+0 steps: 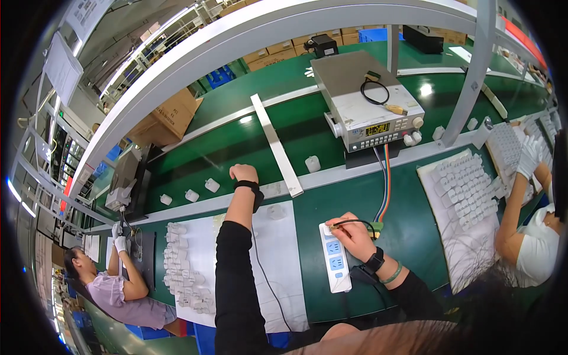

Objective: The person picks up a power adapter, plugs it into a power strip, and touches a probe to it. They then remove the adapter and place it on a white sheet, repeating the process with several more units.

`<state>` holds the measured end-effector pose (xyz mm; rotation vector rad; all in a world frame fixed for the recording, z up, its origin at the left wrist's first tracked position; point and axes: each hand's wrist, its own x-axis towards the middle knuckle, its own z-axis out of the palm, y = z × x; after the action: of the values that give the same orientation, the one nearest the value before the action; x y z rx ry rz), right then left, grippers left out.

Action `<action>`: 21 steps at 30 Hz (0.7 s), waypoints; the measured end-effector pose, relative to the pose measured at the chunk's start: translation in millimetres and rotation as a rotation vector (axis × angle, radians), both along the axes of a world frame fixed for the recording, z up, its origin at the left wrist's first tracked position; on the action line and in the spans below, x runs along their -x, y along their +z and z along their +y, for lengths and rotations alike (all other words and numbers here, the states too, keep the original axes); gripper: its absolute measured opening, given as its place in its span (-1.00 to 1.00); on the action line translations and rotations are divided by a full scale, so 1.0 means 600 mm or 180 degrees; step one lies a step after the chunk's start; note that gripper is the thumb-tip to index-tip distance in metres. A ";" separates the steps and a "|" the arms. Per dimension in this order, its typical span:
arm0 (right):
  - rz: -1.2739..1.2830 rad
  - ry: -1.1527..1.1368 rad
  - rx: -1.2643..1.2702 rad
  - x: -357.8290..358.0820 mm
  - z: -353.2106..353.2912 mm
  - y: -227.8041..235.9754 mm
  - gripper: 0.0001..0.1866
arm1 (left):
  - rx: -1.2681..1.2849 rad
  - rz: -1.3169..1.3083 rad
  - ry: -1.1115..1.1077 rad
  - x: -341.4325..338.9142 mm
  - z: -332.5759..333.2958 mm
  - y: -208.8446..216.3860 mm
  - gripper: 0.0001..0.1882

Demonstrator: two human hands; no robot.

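Note:
My left hand (pixel 244 173) reaches out over the green conveyor belt, its fingers curled down; whatever they may hold is hidden. A small white charger (pixel 212 185) sits on the belt just left of it. My right hand (pixel 353 239) is closed at the top end of a white power strip (pixel 340 280) with blue socket faces. Its fingers pinch the plug end of a short black cable (pixel 355 221), which loops over the hand toward a small green connector board (pixel 376 226). Coloured wires (pixel 387 177) run from that board up to a grey bench power supply (pixel 373 127).
Many white chargers (pixel 177 266) stand on a white sheet at left, more on a padded board (pixel 464 189) at right. A white bar (pixel 275 142) crosses the belt. Gloved co-workers sit at left (pixel 120 244) and right (pixel 530 157). A metal frame (pixel 284 21) arches overhead.

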<state>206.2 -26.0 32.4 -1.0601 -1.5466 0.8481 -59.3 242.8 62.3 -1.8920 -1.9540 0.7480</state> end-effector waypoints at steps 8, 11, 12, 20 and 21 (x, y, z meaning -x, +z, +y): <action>-0.0160 -0.0180 -0.0278 -0.018 0.007 -0.017 -0.80 | 0.0140 -0.5637 -0.0865 -0.010 -0.214 0.062 -0.65; -0.0211 -0.0159 -0.0333 -0.017 0.011 -0.025 -0.82 | 0.0820 -0.7029 -0.0521 -0.056 -0.379 0.038 -0.53; -0.0136 -0.0145 -0.0292 -0.016 0.011 -0.027 -0.83 | 0.0924 -0.6799 -0.0638 -0.071 -0.419 0.015 -0.53; -0.0178 -0.0277 -0.0599 -0.009 0.007 -0.058 -0.79 | 0.1108 -0.5387 -0.1037 -0.145 -0.496 -0.029 -0.59; -0.0106 -0.0213 -0.0500 -0.010 0.005 -0.054 -0.79 | 0.1046 -0.5175 -0.1230 -0.143 -0.495 -0.032 -0.59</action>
<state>212.0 -23.1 0.1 -1.0101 -1.5696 0.6550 26.4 -54.3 43.2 -3.4382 -1.8638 -1.0398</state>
